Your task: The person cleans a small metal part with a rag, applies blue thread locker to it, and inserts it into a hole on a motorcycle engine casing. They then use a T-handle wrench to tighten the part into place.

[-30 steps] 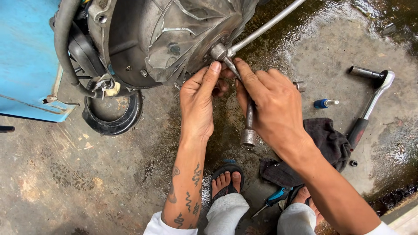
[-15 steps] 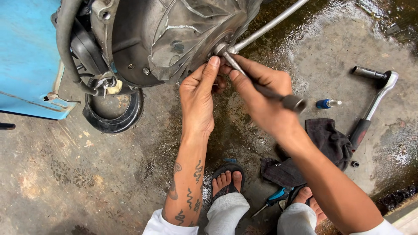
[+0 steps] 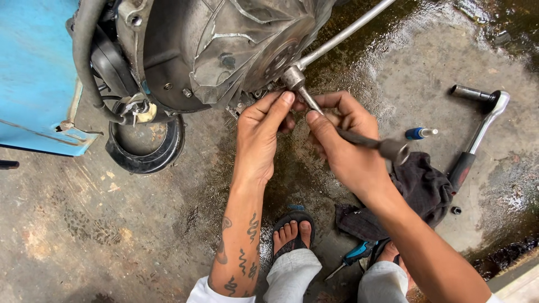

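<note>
Right hand (image 3: 351,148): closed round the socket-wrench handle (image 3: 365,140); swung from pointing down to lying out to my right
Left hand (image 3: 261,132): fingertips steadying the wrench head (image 3: 293,78)
Fastener: on the engine cover (image 3: 224,50); likely turning
Spare ratchet (image 3: 477,134): right, on the floor

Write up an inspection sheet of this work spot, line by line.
Surface: concrete floor, wet and oil-stained towards the right.
Job's things: grey metal engine casing; sliding-bar wrench set on its underside.
Clutter: ratchet wrench, dark rag, small blue-capped bottle, blue-handled screwdriver, black rubber ring, loose socket.
Grippers: left hand fingertips at the wrench head; right hand closed on the wrench bar.
Cables: black hose beside the casing.
Surroundings: blue body panel; sandalled foot.
</note>
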